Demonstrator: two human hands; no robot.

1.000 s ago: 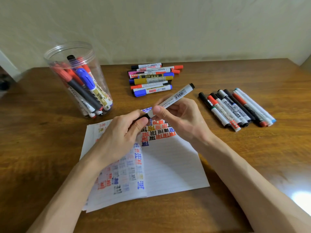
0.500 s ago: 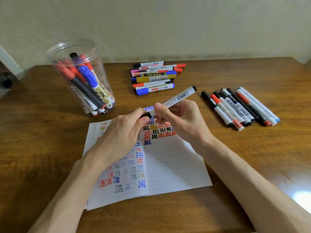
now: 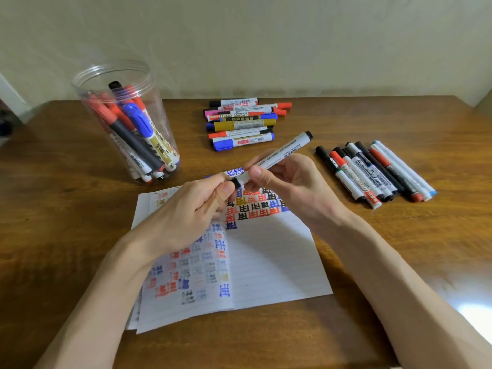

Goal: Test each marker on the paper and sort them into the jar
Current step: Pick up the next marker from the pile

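A white marker (image 3: 282,153) with black ends is held tilted above the lined paper (image 3: 269,262). My right hand (image 3: 287,187) pinches its white barrel near the lower end. My left hand (image 3: 186,217) pinches the black cap (image 3: 235,182) at that end; cap and barrel still meet. The paper carries several rows of red, blue, black and yellow test marks. A clear plastic jar (image 3: 125,121) at the back left holds several markers, red, blue and black.
A pile of several markers (image 3: 243,123) lies at the back centre of the wooden table (image 3: 66,209). Another row of markers (image 3: 372,171) lies to the right. A blue whiteboard marker (image 3: 235,172) lies just behind my hands. A wall stands behind the table.
Both hands have kept their hold on the marker and its cap, rising slightly; the cap end sits a little farther out from my left fingers.
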